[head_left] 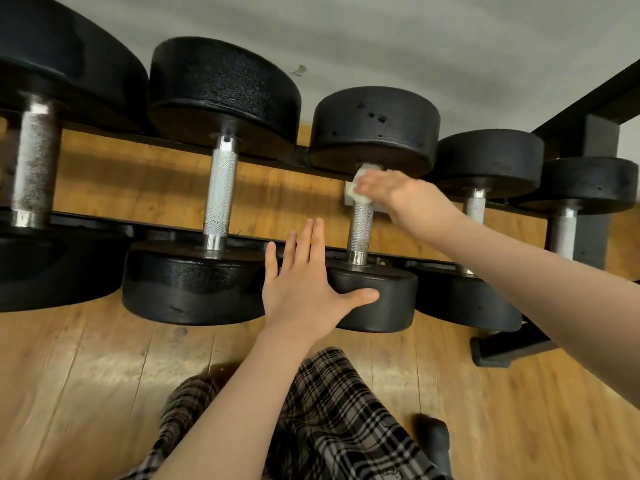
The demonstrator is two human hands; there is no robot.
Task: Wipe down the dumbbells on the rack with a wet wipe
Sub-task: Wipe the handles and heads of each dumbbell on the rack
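Gym corner bg stuff

Wood plank floor (86,368), grey wall (450,39) w/ a small scuff mark (300,70), plaid trousers (332,420) at bottom.

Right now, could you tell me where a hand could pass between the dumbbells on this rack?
Widest gap: between the knurled steel handle with the textured black heads and the middle handle that the right hand wipes with the white wipe. The black round heads almost touch; the left hand rests there.

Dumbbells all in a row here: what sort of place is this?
Likely a gym or home workout room: black dumbbells sit on a metal rack over a wooden floor by a plain wall.
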